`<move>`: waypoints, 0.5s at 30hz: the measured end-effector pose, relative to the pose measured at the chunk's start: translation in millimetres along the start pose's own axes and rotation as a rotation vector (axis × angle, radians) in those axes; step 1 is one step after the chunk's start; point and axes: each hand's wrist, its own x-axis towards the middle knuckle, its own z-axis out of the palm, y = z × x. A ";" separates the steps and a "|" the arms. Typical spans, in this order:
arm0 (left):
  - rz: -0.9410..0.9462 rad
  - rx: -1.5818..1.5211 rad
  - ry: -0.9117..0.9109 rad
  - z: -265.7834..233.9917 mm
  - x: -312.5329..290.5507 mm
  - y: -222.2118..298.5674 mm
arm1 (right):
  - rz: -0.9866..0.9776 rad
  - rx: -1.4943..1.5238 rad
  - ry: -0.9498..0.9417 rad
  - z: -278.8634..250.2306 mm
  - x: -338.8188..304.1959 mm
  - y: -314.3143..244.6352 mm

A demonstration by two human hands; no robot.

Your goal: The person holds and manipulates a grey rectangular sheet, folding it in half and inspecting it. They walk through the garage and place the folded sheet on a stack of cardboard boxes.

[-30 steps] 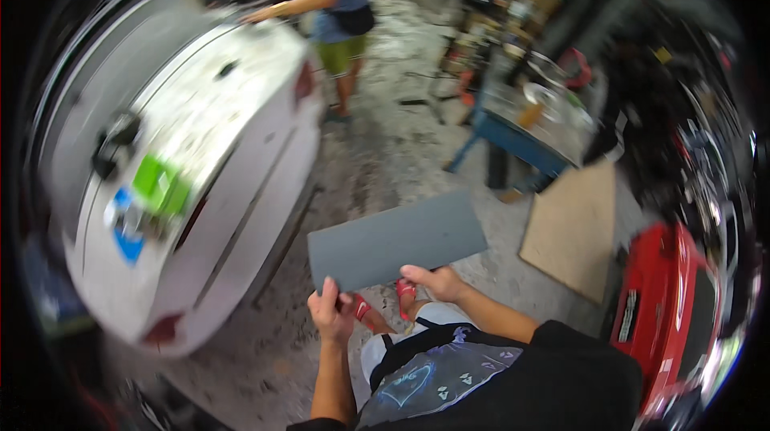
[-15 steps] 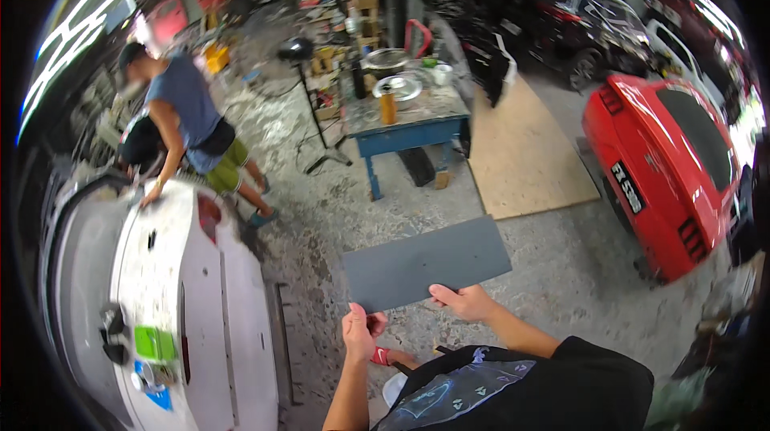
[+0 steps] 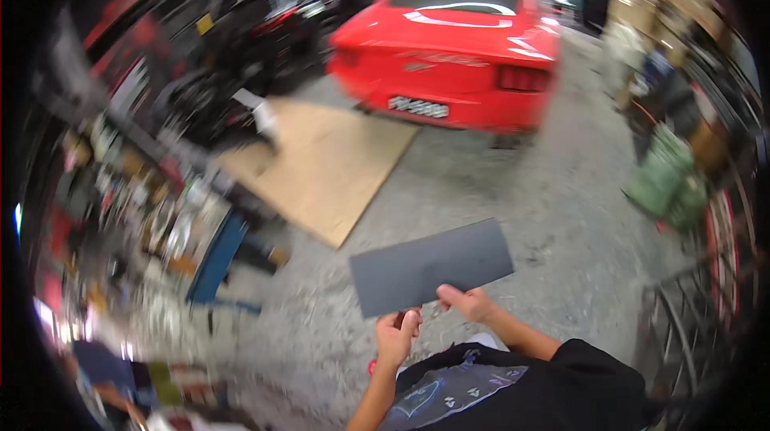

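Observation:
A matte dark grey rectangular sheet [image 3: 433,265], resembling sandpaper, is held out in front of me, tilted with its right end higher. My right hand [image 3: 473,304] grips its lower edge right of the middle, thumb on the upper face and fingers hidden beneath. My left hand [image 3: 396,336] is closed at the lower edge, left of the middle, with thumb and fingertips pinched against the border. Part of the left grip is hard to make out.
A red car [image 3: 449,70] stands ahead, beside a light wooden board [image 3: 337,158] on the concrete floor [image 3: 561,271]. At left is a blue workbench [image 3: 218,259]; another person [image 3: 120,375] is at lower left. Green sacks [image 3: 662,174] and metal racks [image 3: 682,335] line the right.
My view has swung to the right, bringing the red car ahead and the bench to the left. My left hand has slid rightward along the sheet's lower edge; my right hand keeps its grip.

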 end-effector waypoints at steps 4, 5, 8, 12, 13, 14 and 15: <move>-0.173 -0.071 -0.161 87.6 56.6 -12.8 | -0.038 -0.069 0.155 -68.2 -17.2 -25.6; -0.199 -0.055 -0.215 103.8 71.0 -16.5 | -0.024 -0.073 0.208 -85.4 -19.1 -28.7; -0.242 -0.007 -0.329 150.3 110.8 -28.7 | -0.042 0.052 0.353 -131.0 -25.2 -20.2; -0.219 -0.006 -0.468 219.5 171.8 -41.4 | -0.096 -0.035 0.578 -188.2 -0.1 -27.9; -0.189 0.065 -0.487 239.3 188.6 -42.4 | -0.107 -0.036 0.632 -201.9 10.4 -31.9; -0.158 0.134 -0.504 263.8 207.0 -40.1 | -0.116 -0.040 0.685 -216.5 25.8 -44.0; -0.127 0.200 -0.528 287.5 224.6 -40.6 | -0.125 -0.047 0.742 -234.8 37.6 -53.7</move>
